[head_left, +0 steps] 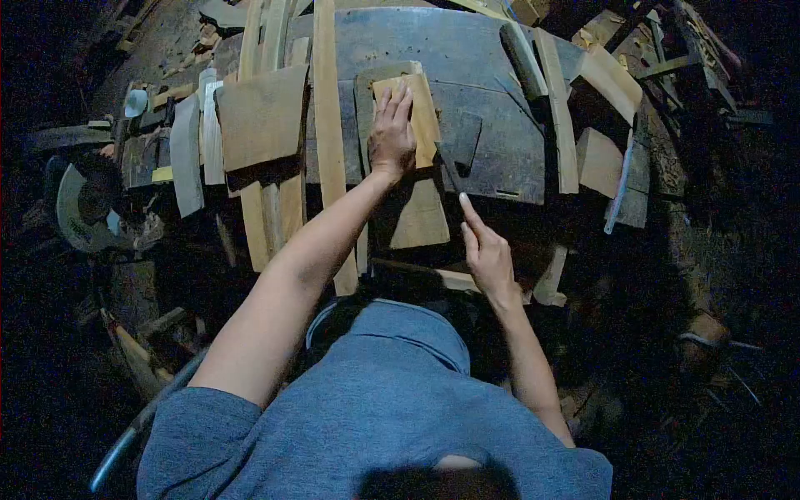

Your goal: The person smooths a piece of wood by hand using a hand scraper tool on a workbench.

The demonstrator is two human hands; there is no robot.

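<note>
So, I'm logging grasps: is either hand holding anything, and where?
Left hand presses flat on the small wooden board, over its left half, not gripping. Right hand holds nothing.

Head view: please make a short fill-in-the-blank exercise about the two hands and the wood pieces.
1. The left hand lies flat on a small wooden ____.
2. The right hand holds nothing and points with one ____.
3. The long wooden strip runs to the ____ of the left hand in the picture.
4. The person's shirt is ____.

Missing words: board; finger; left; blue

Dim workshop, cluttered workbench [500, 158], dark floor [717, 400]
</note>
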